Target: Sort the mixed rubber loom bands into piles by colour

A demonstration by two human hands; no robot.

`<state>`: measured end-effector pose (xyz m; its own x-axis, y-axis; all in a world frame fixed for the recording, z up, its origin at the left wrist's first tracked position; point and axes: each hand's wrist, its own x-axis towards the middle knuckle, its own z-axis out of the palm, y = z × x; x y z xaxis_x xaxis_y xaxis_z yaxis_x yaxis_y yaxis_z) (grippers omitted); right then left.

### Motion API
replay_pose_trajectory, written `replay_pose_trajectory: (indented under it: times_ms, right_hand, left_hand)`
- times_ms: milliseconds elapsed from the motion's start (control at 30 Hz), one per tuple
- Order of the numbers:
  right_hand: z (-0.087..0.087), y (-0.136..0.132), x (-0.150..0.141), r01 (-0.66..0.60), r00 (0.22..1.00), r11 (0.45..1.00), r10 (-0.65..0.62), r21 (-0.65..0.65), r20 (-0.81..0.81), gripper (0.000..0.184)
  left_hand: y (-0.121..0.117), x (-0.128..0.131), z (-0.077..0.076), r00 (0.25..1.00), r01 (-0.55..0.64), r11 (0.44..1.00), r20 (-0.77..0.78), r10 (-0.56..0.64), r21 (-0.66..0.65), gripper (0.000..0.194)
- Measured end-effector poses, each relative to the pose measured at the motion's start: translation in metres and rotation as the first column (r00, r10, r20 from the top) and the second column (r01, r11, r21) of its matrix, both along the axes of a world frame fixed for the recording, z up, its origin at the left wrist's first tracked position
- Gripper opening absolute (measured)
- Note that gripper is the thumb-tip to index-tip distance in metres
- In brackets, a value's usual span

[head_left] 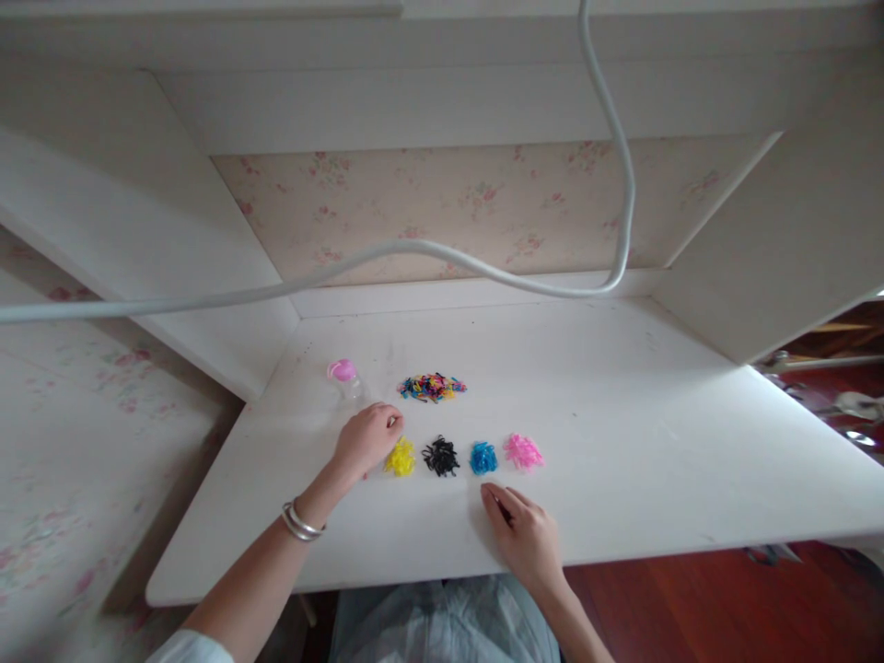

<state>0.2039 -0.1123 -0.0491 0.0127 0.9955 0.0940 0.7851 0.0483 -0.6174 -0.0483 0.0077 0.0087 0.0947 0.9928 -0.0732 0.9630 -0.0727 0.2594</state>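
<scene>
By the yellow pile (400,457), left hand (369,436) curls.

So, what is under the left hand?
A small reddish bit shows on the white table, by the wrist of the left hand. The hand and wrist hide the surface beneath them, so whether more lies there cannot be seen.

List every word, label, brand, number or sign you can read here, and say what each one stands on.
None: no text can be read anywhere in this picture.
Pink-topped clear container: no lettering shows; any fine print would be too small to read.
Wallpaper: flowers only.
</scene>
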Motion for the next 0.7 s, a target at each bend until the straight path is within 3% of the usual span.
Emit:
replay_pose_trajectory:
  times_ms: [300, 700]
  right_hand:
    - [0.000, -0.001, -0.001, -0.011, 0.999, 1.000, 0.010, 0.004, 0.048, 0.035]
    - [0.001, -0.001, -0.001, -0.028, 0.992, 0.999, 0.025, 0.021, 0.120, 0.035]
  left_hand:
    - [0.034, 0.020, -0.020, 0.990, -0.086, 0.992, -0.100, 0.096, 0.096, 0.031]
    - [0.033, 0.019, -0.025, 0.978, -0.082, 0.990, -0.180, 0.101, 0.113, 0.036]
